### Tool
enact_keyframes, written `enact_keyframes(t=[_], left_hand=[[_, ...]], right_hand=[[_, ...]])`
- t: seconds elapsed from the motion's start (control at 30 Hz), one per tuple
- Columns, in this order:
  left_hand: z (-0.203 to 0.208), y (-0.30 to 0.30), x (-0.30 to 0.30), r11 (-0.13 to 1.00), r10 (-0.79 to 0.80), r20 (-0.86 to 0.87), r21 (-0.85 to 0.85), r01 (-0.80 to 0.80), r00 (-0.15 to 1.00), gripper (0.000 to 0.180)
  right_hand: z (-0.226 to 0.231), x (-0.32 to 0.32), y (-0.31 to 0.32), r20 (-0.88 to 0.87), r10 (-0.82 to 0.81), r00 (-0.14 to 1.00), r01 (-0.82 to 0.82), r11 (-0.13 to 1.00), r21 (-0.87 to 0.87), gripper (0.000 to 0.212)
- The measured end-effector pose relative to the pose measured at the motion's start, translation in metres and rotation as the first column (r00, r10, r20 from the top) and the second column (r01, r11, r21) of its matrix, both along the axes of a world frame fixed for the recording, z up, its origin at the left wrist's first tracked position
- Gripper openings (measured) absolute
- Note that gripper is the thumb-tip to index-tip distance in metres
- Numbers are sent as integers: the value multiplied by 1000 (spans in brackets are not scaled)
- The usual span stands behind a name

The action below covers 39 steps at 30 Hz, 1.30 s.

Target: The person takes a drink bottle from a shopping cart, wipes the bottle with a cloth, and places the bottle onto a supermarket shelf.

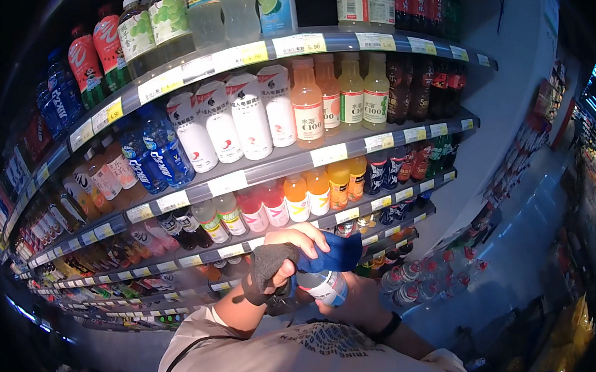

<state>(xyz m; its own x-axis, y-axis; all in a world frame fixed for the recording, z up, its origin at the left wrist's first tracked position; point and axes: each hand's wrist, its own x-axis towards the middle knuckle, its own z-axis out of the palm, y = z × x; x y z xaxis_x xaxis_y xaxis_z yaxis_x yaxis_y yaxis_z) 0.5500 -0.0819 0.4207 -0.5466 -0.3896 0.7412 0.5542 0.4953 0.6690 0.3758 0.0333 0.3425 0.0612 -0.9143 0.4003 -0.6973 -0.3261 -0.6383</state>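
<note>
Holding: one bottle [326,288], blue-and-white label, tilted, in front of the shelf [280,169]; its cap cannot be made out.

Left hand [303,239]: above the bottle, fingers bent over a blue cloth [336,254] that covers the bottle's upper side. Grey cloth [264,269]: wrapped about the same hand, left of the bottle. Right hand [355,300]: at the bottle's right side, closed round it, fingers mostly hidden; firmness cannot be told. Wristband [390,326]: black, below and right of the bottle.

Edges: curved shelf fronts lined with price tags [228,182], above and left of the bottle; lower tiers close behind it. End panel [503,120]: pale, up and right of the bottle, past the shelf ends. Shirt [314,364]: light, directly below the bottle, bounding the near side.

Open room: floor [507,223], right of the bottle, beyond the panel.

Surroundings: yellow drinks [296,198] and pink drinks [250,212], just above the bottle; white cartons [247,121] and an orange drink [307,108], higher; blue drinks [160,154], upper left.

Obstruction: clear jugs [432,283], red-capped, grouped right of the bottle, on that side's way out.
</note>
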Motion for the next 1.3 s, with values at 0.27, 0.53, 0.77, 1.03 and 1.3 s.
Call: enact_keyframes(t=[0.27,0.53,0.77,1.03,1.3], left_hand=[[-39,40,-67,939,230,238,200,-279,944,54],[-91,86,-140,913,360,408,32,-407,839,38],[-152,115,-175,941,32,422,292,-169,906,45],[-208,119,-189,99,-458,-291,922,373,840,48],[-173,132,-193,-407,-166,-802,585,701,573,90]], right_hand=[[-11,-46,29,418,-100,903,24,982,185,68],[-14,-104,61,521,-114,846,159,987,-41,67],[-40,-143,88,686,25,727,21,998,-58,61],[-8,-159,98,793,-97,602,-225,932,285,37],[-28,-160,94,279,-26,960,-13,990,137,74]])
